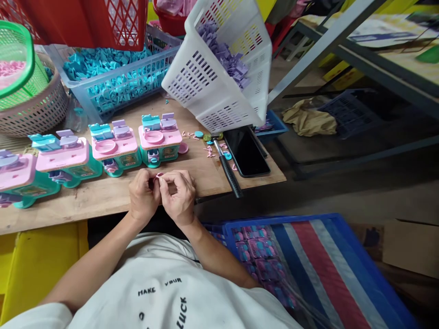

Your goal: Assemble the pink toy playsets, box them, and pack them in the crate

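At the near edge of the table, my left hand (144,194) and my right hand (179,195) meet with fingertips pinched together. A small pink plastic part (158,175) shows between them; the fingers cover most of it, so its exact shape is unclear. Just beyond stands a pink and teal toy kitchen (161,140) with a pink basin, a blue piece and a lilac piece on top. A similar toy kitchen (115,148) is beside it, and more continue leftward in a row. One pink round piece (183,147) lies by the nearest toy's right side.
Right of the toys lie a black phone (245,153), a black-handled tool (228,170) and small pink hooks (210,151). A tilted white basket (202,82) holds lilac parts. Behind is a clear-blue crate (126,84) of blue parts. A blue-rimmed crate (338,219) sits low at right.
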`<action>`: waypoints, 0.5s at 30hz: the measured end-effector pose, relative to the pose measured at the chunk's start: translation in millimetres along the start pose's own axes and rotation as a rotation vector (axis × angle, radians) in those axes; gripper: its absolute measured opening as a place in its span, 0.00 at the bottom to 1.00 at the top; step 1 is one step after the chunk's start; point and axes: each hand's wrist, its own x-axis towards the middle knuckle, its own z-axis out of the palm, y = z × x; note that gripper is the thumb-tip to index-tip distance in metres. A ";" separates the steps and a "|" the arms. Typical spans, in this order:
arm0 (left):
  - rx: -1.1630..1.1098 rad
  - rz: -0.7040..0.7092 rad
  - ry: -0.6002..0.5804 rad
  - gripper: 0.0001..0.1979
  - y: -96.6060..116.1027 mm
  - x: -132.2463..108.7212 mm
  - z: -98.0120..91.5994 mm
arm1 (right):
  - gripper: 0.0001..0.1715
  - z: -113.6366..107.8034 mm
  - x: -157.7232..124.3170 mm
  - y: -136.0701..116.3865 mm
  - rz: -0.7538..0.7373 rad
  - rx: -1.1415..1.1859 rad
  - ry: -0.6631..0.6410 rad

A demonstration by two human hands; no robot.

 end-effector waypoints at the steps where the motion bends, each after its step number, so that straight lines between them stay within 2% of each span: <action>1: 0.001 0.014 0.003 0.06 -0.4 -0.1 -0.1 | 0.08 0.5 -0.7 -0.6 -0.004 -0.017 -0.002; 5: 0.018 0.033 0.005 0.08 -1.2 -1.2 0.2 | 0.09 3.2 -4.9 -3.0 0.024 -0.022 0.004; 11: -0.018 0.118 0.062 0.06 -0.9 -3.6 1.2 | 0.07 3.1 -10.2 -4.8 0.136 0.116 0.010; 15: -0.025 0.118 -0.017 0.05 -3.7 -3.8 0.7 | 0.09 0.2 -10.2 -4.6 0.118 0.100 -0.039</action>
